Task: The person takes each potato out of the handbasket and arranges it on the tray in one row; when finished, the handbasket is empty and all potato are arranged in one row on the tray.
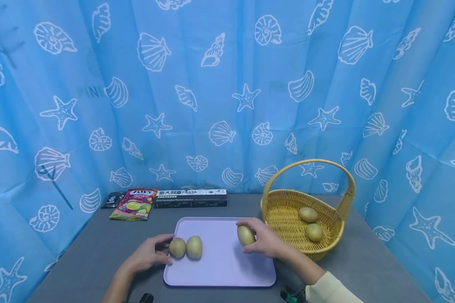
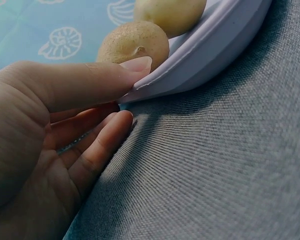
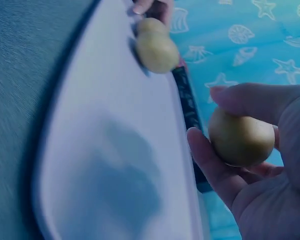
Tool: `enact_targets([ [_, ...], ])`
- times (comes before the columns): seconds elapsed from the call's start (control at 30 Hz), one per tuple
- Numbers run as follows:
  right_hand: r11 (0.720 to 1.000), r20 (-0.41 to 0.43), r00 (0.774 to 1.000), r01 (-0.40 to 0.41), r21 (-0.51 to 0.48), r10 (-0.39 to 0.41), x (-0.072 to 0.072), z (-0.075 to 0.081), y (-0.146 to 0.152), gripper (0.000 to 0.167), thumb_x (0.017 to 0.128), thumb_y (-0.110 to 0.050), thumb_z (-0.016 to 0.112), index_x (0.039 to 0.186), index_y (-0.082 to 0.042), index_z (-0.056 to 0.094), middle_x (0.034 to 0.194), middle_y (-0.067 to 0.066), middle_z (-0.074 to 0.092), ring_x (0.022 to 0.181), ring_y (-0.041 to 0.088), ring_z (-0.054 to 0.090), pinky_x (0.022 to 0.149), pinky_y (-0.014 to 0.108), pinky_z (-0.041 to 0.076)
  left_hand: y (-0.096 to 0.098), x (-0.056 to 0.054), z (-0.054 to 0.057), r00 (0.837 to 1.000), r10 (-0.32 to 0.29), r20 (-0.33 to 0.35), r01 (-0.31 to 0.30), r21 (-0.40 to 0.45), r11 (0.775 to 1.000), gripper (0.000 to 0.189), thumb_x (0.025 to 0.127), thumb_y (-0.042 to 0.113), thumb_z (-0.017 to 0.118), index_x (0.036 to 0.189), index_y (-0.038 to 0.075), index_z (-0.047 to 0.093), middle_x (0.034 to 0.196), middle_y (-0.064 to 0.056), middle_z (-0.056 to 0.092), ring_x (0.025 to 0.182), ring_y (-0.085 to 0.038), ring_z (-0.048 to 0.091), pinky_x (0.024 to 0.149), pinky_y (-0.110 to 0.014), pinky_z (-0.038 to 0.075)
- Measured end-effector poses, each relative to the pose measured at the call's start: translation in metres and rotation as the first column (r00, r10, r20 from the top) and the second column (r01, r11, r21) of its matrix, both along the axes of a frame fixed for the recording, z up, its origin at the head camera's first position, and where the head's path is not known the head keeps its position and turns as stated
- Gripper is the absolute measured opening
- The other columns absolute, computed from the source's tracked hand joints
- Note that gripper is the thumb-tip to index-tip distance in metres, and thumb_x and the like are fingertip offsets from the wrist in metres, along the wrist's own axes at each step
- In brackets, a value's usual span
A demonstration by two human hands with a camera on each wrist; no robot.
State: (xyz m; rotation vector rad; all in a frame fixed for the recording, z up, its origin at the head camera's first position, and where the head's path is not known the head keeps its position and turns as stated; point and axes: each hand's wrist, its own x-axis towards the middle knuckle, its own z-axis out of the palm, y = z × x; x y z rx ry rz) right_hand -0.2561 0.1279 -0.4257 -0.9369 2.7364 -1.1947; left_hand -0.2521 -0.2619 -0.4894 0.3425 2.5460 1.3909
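Observation:
In the head view my right hand (image 1: pixel 263 240) grips a potato (image 1: pixel 245 235) over the right part of a pale lilac tray (image 1: pixel 220 273). The right wrist view shows this potato (image 3: pixel 240 137) between thumb and curled fingers, its shadow falling on the tray. At the tray's left edge my left hand (image 1: pixel 149 254) holds the rim, the thumb above and the fingers below it in the left wrist view. Beside that hand a brownish potato (image 1: pixel 177 248) lies on the tray, next to a paler potato (image 1: pixel 194 247).
A yellow wicker basket (image 1: pixel 288 229) with a tall handle stands right of the tray, two potatoes (image 1: pixel 308 214) inside. Behind the tray lie a black pasta box (image 1: pixel 191 198), a Fox's sweets bag (image 1: pixel 134 205) and a dark packet (image 1: pixel 113 200). A blue curtain (image 1: pixel 227 105) hangs behind the grey tabletop.

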Motion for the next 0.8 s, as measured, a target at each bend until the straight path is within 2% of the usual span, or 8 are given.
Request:
enact_targets([
  [0.13, 1.0, 0.001, 1.0, -0.003, -0.011, 0.003, 0.0, -0.013, -0.015, 0.072, 0.066, -0.003, 0.084, 0.13, -0.002, 0.053, 0.125, 0.016, 0.052, 0.107, 0.031, 0.053, 0.084, 0.045, 0.049, -0.001, 0.0, -0.001, 1.0, -0.001, 0.002, 0.001, 0.003, 1.0, 0.084, 0.071, 0.024, 0.086, 0.141, -0.001, 0.047, 0.132, -0.021, 0.053, 0.106, -0.03, 0.06, 0.082, -0.04, 0.056],
  [0.27, 1.0, -0.002, 1.0, 0.006, -0.011, -0.006, -0.002, -0.023, -0.029, 0.074, 0.065, -0.005, 0.085, 0.131, 0.0, 0.053, 0.119, 0.012, 0.055, 0.102, 0.027, 0.056, 0.086, 0.042, 0.051, 0.0, -0.001, -0.002, 1.0, 0.012, 0.007, -0.012, 0.006, 1.0, 0.084, 0.07, 0.023, 0.087, 0.141, 0.0, 0.047, 0.132, -0.021, 0.053, 0.105, -0.029, 0.06, 0.082, -0.04, 0.056],
  [0.37, 1.0, -0.017, 1.0, 0.022, -0.003, -0.022, -0.005, -0.03, -0.039, 0.073, 0.064, -0.009, 0.087, 0.129, -0.001, 0.055, 0.115, 0.009, 0.057, 0.101, 0.025, 0.057, 0.087, 0.042, 0.05, 0.0, 0.0, -0.002, 1.0, 0.015, 0.011, -0.015, 0.009, 1.0, 0.083, 0.07, 0.022, 0.086, 0.141, 0.0, 0.048, 0.132, -0.02, 0.054, 0.106, -0.029, 0.06, 0.083, -0.04, 0.056],
  [0.5, 0.999, -0.002, 0.999, 0.037, 0.022, -0.037, -0.009, -0.037, -0.052, 0.073, 0.065, -0.017, 0.088, 0.129, -0.004, 0.057, 0.119, 0.008, 0.058, 0.106, 0.025, 0.056, 0.092, 0.043, 0.048, 0.0, 0.0, -0.001, 1.0, 0.019, 0.019, -0.019, 0.013, 1.0, 0.083, 0.071, 0.023, 0.086, 0.141, 0.001, 0.048, 0.132, -0.02, 0.054, 0.107, -0.029, 0.06, 0.083, -0.041, 0.055],
  [0.8, 0.993, 0.046, 0.996, 0.071, 0.094, -0.076, -0.009, -0.052, -0.078, 0.072, 0.064, -0.034, 0.089, 0.127, -0.014, 0.062, 0.113, -0.004, 0.063, 0.096, 0.014, 0.048, 0.084, 0.035, 0.043, 0.0, -0.002, -0.003, 1.0, 0.021, 0.015, -0.021, 0.005, 1.0, 0.085, 0.07, 0.029, 0.086, 0.142, 0.003, 0.048, 0.132, -0.018, 0.054, 0.108, -0.029, 0.059, 0.084, -0.04, 0.055],
])
